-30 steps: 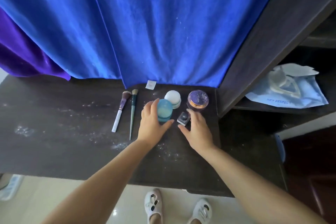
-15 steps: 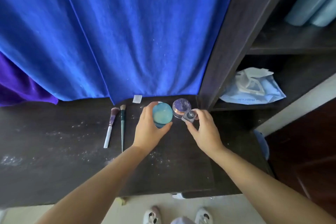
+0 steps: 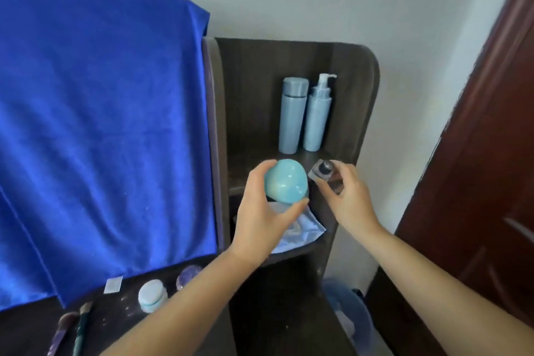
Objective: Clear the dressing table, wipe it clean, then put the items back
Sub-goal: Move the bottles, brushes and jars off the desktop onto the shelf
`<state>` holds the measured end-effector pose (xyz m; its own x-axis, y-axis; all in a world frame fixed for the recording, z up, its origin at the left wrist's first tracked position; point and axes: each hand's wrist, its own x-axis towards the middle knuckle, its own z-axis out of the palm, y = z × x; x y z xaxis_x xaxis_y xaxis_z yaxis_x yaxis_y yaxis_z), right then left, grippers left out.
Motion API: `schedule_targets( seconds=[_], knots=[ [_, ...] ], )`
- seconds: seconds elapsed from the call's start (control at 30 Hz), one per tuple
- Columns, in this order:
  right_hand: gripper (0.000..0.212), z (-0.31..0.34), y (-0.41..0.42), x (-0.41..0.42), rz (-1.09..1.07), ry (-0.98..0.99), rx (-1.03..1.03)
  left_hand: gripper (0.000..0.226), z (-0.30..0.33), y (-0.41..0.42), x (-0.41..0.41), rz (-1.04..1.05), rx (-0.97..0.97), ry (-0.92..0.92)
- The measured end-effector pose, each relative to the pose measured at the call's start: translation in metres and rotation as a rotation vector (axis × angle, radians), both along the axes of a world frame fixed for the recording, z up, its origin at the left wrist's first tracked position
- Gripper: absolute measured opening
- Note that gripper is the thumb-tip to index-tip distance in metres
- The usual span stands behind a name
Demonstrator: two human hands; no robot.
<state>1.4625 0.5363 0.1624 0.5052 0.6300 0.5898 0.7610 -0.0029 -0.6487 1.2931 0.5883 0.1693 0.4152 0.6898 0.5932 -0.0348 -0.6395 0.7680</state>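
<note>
My left hand (image 3: 260,220) grips a round turquoise jar (image 3: 286,180), held up in front of the upper shelf (image 3: 254,165) of the dark side cabinet. My right hand (image 3: 351,202) pinches a small clear square bottle with a dark cap (image 3: 322,175) just to the jar's right. Down on the dusty dark dressing table (image 3: 115,324) stand a white-lidded jar (image 3: 151,295) and a purple-lidded jar (image 3: 187,274). Two makeup brushes (image 3: 72,329) lie at the lower left.
Two pale blue bottles (image 3: 304,115), one with a pump, stand at the back of the upper shelf. A light blue packet (image 3: 300,230) lies on the shelf below. A blue cloth (image 3: 101,124) hangs over the table's back. A dark red door (image 3: 485,153) is at the right.
Both hands lifted the turquoise jar and the small clear bottle off the table and carried them up and right to the side shelf. The view swung up and right.
</note>
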Motion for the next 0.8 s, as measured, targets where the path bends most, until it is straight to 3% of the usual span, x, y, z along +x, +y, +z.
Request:
schedule_targets(
  seconds=[0.13, 0.3, 0.67, 0.8],
  knots=[
    [0.029, 0.018, 0.020, 0.036, 0.014, -0.003, -0.046, 0.069, 0.025, 0.039, 0.049, 0.165, -0.089, -0.021],
    [0.026, 0.023, 0.060, 0.054, 0.022, 0.005, -0.146, 0.072, 0.028, 0.091, 0.080, 0.396, -0.197, 0.125],
    [0.026, 0.008, 0.092, 0.071, -0.031, -0.025, -0.173, 0.077, 0.029, 0.104, 0.102, 0.410, -0.241, 0.195],
    [0.039, 0.007, 0.080, 0.065, -0.028, -0.010, -0.114, 0.080, 0.025, 0.088, 0.090, 0.395, -0.086, 0.170]
  ],
)
